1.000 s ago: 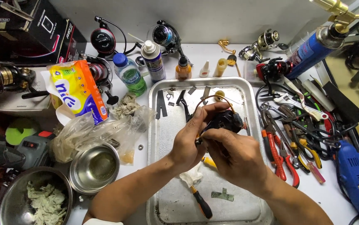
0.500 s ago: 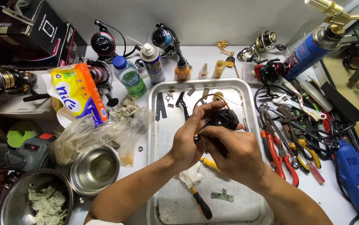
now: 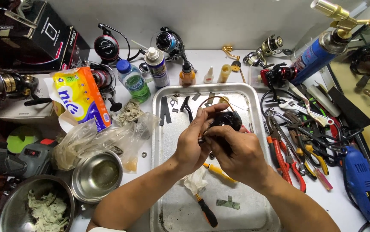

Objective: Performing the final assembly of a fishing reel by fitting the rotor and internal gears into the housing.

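Both my hands meet over the middle of a metal tray (image 3: 163, 141). My left hand (image 3: 192, 144) grips a black fishing reel body (image 3: 228, 120) from the left. My right hand (image 3: 241, 154) closes on the same reel from below and to the right, fingertips at a small part on its near side. A thin wire bail arcs above the reel. Small black reel parts (image 3: 166, 111) lie at the tray's far left. A yellow-handled tool (image 3: 217, 172), a crumpled tissue (image 3: 195, 182) and an orange-and-black screwdriver (image 3: 205, 210) lie under my forearms.
Pliers and wrenches (image 3: 292, 141) crowd the table right of the tray, with a blue rotary tool (image 3: 363, 189) beyond. A blue gas torch (image 3: 322, 47), spray can (image 3: 157, 68), green bottle (image 3: 133, 81) and other reels stand at the back. Two steel bowls (image 3: 97, 176) and a plastic bag sit on the left.
My hands have turned the reel slightly between them and shifted a little lower over the tray. Everything else on the table stays put.
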